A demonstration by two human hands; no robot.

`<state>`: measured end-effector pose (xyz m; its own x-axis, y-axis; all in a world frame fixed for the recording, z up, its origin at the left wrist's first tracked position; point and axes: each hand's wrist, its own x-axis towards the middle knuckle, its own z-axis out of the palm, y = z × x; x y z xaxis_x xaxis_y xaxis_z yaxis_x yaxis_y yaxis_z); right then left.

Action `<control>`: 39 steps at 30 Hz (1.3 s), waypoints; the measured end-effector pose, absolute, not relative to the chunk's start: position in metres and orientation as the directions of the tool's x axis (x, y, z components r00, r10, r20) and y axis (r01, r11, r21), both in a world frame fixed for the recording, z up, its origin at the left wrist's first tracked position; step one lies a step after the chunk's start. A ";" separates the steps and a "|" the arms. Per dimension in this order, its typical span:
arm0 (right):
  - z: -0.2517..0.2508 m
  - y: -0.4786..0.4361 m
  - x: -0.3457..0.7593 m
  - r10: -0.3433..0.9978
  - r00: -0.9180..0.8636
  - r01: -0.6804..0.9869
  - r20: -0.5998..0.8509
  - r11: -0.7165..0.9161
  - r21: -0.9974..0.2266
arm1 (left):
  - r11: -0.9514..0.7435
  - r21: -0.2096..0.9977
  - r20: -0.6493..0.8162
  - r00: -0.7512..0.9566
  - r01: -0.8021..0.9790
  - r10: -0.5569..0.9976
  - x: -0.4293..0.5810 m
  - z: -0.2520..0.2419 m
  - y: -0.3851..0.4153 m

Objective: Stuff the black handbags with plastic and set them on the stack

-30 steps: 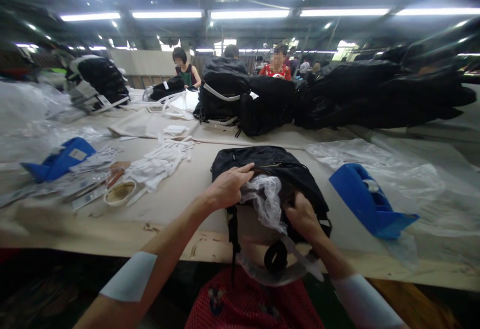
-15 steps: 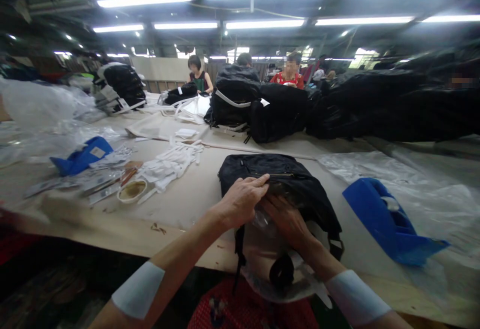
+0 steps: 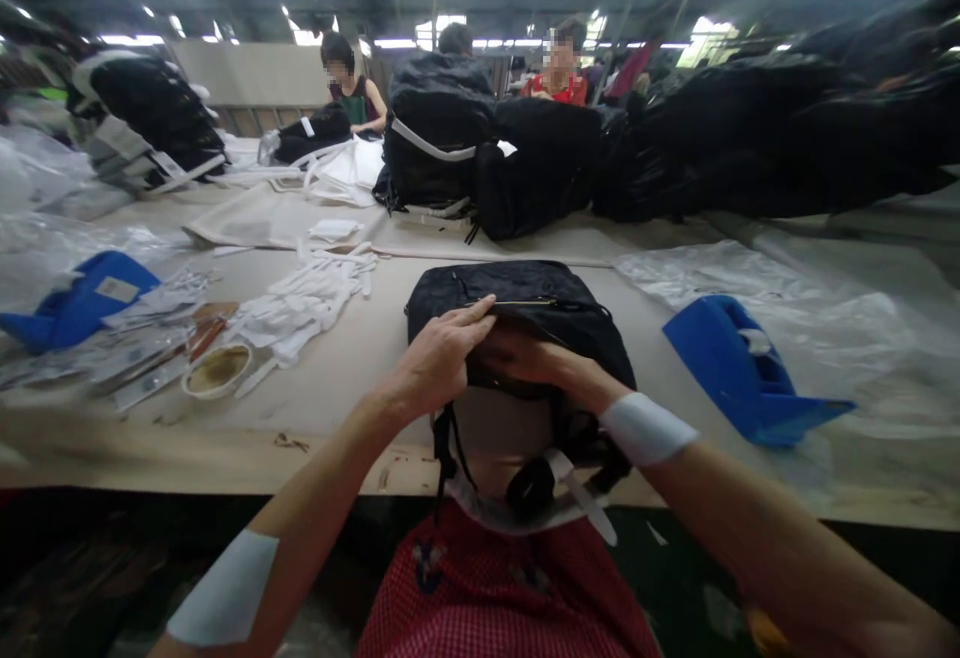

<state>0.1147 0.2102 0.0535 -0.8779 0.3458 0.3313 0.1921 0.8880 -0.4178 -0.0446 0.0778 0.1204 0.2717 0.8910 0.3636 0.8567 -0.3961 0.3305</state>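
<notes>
A black backpack (image 3: 517,283) lies on the table before me, a zipper running across its upper side. My left hand (image 3: 442,348) grips the fabric edge by the zipper, its index finger stretched along it and the other fingers curled. Beside it, my right hand (image 3: 517,353) reaches into the opening below the zipper; its fingers are hidden in the dark fabric. Straps and a rolled black piece (image 3: 531,486) with a white strip hang at the bag's near end, by the table edge.
Blue tape dispensers stand at right (image 3: 739,368) and left (image 3: 82,298). White strips (image 3: 315,298), a small round tub (image 3: 217,370) and clear plastic sheeting (image 3: 795,328) lie about. More black bags (image 3: 540,168) are piled behind. Two people work across the table.
My right hand has moved from the bag's near side into the opening under the zipper. The left hand stays at the zipper edge. My view has tilted down.
</notes>
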 end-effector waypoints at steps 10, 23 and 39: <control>0.054 0.129 0.243 0.156 -0.985 0.135 0.071 0.960 -0.244 | -0.301 0.211 0.332 0.221 0.930 0.917 -0.027 0.115 0.070; 0.056 0.143 0.213 0.336 -0.898 0.296 0.283 0.939 -0.178 | 0.043 -0.138 0.317 0.003 0.990 0.948 -0.002 0.146 0.086; 0.041 0.258 0.118 0.596 -0.778 0.407 0.198 0.719 -0.563 | -0.212 0.081 0.314 0.176 0.974 0.933 -0.041 0.139 0.088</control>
<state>0.1176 0.2583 0.0411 -0.7781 0.5961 0.1980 0.4074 0.7189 -0.5632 -0.0408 0.0883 0.1391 0.1764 0.9329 0.3139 0.9740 -0.2116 0.0814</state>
